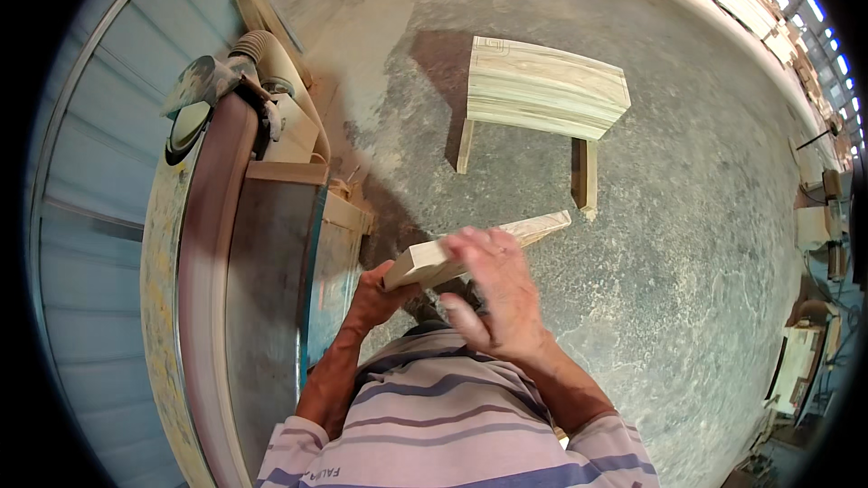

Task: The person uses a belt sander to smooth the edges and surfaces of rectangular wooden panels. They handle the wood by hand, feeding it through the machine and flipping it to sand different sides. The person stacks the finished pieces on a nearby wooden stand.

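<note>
A pale wooden board (423,258) is held in front of my body, its far end pointing up and to the right. My left hand (376,298) is closed around the near left end, with the thumb along its edge. Over the middle of the board lies my right hand (500,294), slightly blurred, its fingers stretched out and the thumb spread apart. Whether its palm presses on the wood is hard to make out. The underside of the board is hidden.
A belt sander with a long brown belt (213,280) stands close on my left, beside a blue-grey panelled wall (95,280). Ahead on the concrete floor (687,244) is a low wooden stand (547,86) with pale legs. Stacked timber (741,0) lines the far right.
</note>
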